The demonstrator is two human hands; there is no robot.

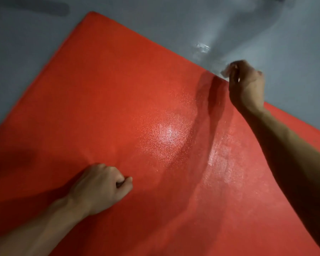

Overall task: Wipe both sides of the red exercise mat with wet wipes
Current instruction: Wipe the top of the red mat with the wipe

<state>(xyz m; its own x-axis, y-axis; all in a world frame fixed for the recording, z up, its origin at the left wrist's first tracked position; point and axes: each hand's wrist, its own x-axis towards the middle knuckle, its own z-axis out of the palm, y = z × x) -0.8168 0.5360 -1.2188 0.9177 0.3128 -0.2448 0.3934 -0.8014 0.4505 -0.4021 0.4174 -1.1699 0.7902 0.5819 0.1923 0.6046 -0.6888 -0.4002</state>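
**matfan:** Nearest to you is your left hand (102, 187), down at about 7 o'clock. It's curled into a fist with nothing in it, knuckles planted on the red exercise mat (118, 108) like a prop. The mat itself lies flat on the grey floor (26, 52) and fills most of your view, one corner pointing off to 11 o'clock.

**wipeguy:** And your right hand (247, 84) is out at 2 o'clock, fingers pinched round a bunched-up wet wipe (226, 71), right at the mat's far edge. There's a shiny damp patch near the middle and more sheen toward 4 o'clock.

**matfan:** So I'd say you're mid-wipe on this face, working the edge. The 9 to 11 o'clock part looks dull, probably not done yet.

**wipeguy:** Agreed. Next move likely calls for dragging the wipe back across toward that dry side, keeping the left fist down so the mat doesn't slide. Flip comes later. Something clear and crinkly (201, 48) sits on the floor at 1 o'clock; can't tell what it is.
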